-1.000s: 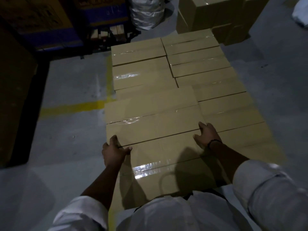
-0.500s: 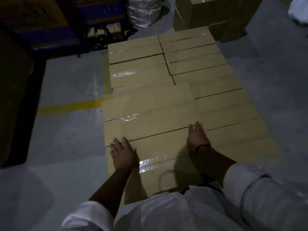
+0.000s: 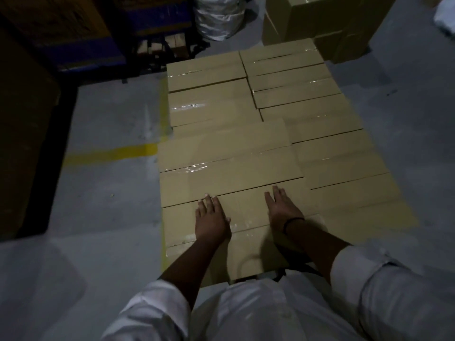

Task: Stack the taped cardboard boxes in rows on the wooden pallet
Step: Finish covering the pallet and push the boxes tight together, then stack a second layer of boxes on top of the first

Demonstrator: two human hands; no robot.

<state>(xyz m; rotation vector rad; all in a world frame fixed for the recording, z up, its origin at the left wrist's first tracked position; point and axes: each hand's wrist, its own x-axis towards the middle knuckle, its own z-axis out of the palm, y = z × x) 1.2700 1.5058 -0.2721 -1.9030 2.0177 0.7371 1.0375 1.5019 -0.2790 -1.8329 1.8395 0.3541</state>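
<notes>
Several taped cardboard boxes lie in two rows in front of me, and the pallet under them is hidden. The nearest box sits at the front of the left row, with a taller box just behind it. My left hand lies flat on the nearest box's top, fingers straight. My right hand lies flat on the same top, a hand's width to the right, a dark band on its wrist. The right row runs alongside, lower than the near left boxes.
Grey concrete floor with a yellow line lies to the left. More cardboard boxes stand at the back right, a wrapped silvery bundle at the back centre, dark racking at the back left.
Both hands have left the far corners of the nearest box and moved inward onto its top, now flat and closer together. The view has shifted slightly.
</notes>
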